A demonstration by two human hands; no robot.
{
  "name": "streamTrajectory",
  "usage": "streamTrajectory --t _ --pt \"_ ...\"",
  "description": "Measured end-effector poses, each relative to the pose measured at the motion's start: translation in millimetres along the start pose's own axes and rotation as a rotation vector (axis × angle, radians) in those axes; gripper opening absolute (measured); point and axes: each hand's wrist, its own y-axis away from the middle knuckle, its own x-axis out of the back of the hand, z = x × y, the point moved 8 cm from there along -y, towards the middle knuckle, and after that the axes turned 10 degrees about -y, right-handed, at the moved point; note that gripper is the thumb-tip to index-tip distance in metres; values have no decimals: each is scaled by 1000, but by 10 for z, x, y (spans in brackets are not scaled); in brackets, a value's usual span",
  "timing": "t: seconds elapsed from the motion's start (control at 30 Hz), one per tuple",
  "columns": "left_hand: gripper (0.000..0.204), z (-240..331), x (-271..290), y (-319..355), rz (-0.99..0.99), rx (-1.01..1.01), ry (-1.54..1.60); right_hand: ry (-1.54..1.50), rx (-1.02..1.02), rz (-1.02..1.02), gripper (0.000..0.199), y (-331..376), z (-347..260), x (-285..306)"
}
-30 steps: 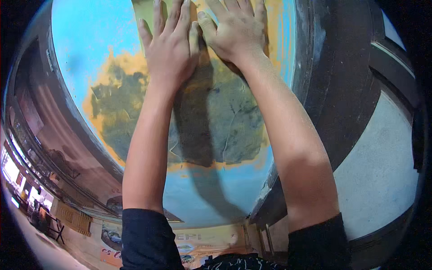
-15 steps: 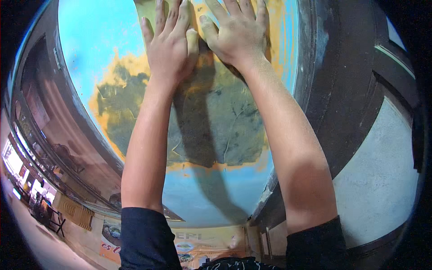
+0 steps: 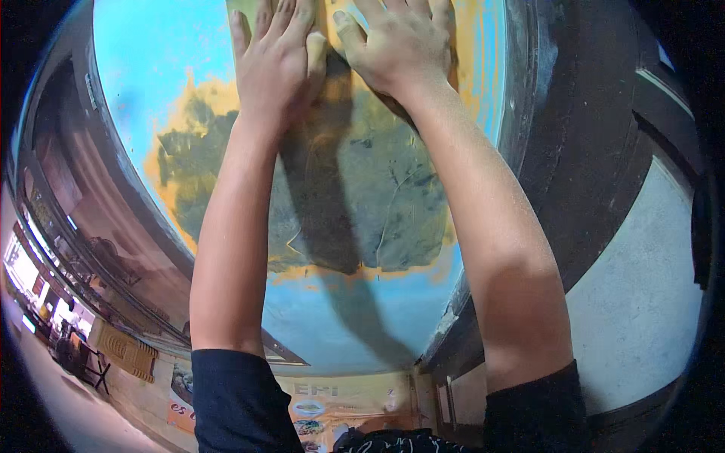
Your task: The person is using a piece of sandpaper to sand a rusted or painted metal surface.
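Dough sheet (image 3: 362,196) looked soft, thin, tear-prone on the blue table (image 3: 151,68); left hand (image 3: 276,64) and right hand (image 3: 400,45) pressed flat, fingers spread, pinching nothing—lift by edges.

Dark frame (image 3: 596,151) right; pale wall (image 3: 642,302) beyond.

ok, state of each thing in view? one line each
left hand: open, flat, palm down on the sheet
right hand: open, flat, palm down on the sheet
thin olive-green sheet: spread flat, creased, lower edge cut straight
blue surface: partly covered by the sheet, smeared orange-yellow around it
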Motion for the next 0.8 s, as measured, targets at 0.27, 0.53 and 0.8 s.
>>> streamTrajectory --t 0.27,0.53,0.8 --pt "58 30 -67 563 123 9 30 -8 -18 -10 62 14 20 25" --pt "61 18 55 128 133 -22 -12 84 26 53 62 -10 -63 44" --pt "56 24 -67 491 187 -22 15 0 -27 -37 61 11 10 32"
